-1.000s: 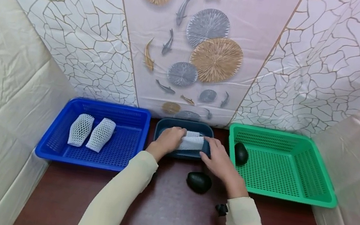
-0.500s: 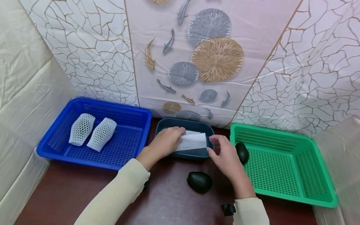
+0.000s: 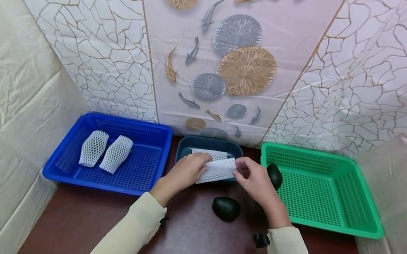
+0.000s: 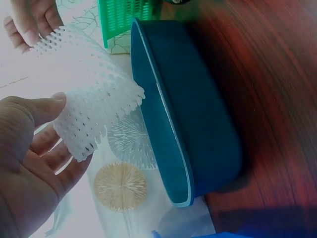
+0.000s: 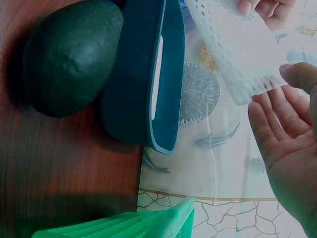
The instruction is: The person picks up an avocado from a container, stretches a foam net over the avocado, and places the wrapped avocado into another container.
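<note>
A white foam net sleeve (image 3: 219, 169) is held flat between both hands, above the front of a small dark teal tray (image 3: 183, 142). My left hand (image 3: 188, 170) pinches its left end, thumb on top and fingers beneath in the left wrist view. At the right end, my right hand (image 3: 256, 182) grips the edge between thumb and fingers (image 5: 282, 114). More white netting (image 3: 203, 151) lies in the tray behind. On the table in front sits a dark green avocado (image 3: 226, 208), close to the tray's outer wall in the right wrist view.
To the left, a blue basket (image 3: 103, 185) holds two bulging net sleeves (image 3: 94, 148). A green basket (image 3: 332, 228) on the right contains another avocado (image 3: 274, 176) by its left wall. A patterned cloth backdrop (image 3: 233, 118) stands behind the containers.
The net sleeve has come up out of the tray towards me, held by my left hand. My right hand let go of it, moved right, then took its right end.
</note>
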